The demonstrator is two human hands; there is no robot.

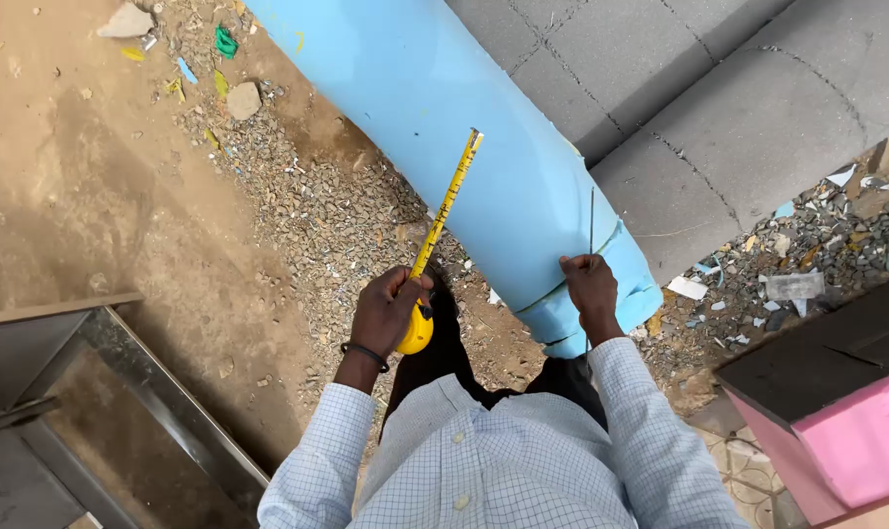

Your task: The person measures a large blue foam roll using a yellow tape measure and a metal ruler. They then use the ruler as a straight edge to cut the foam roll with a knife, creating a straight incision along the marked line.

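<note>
On the gravel-strewn ground beside a grey paved kerb, a long roll of light-blue foam sheet lies slantwise, its near end with the layered edges just in front of the person's knees. The left hand is closed around a yellow tape measure, thumb on top of the case, and the yellow blade is drawn out and stands up stiffly along the left flank of the roll, its hooked tip near the roll's upper side. The right hand is pinched shut on a thin dark rod (a pencil or a scriber, too slim to tell which), whose upper end rises against the blue surface near the roll's near end.

As a judgement of progress: the tape is out and laid to the roll, and the marking tool is at the sheet, so the measuring looks in hand. No drawn line or cut shows on the blue surface near the rod, so marking appears not yet done, and the roll itself is whole apart from its stepped end layers.

At the lower right corner of the view sits a pink foam block under a dark board; at lower left, a metal frame.
</note>
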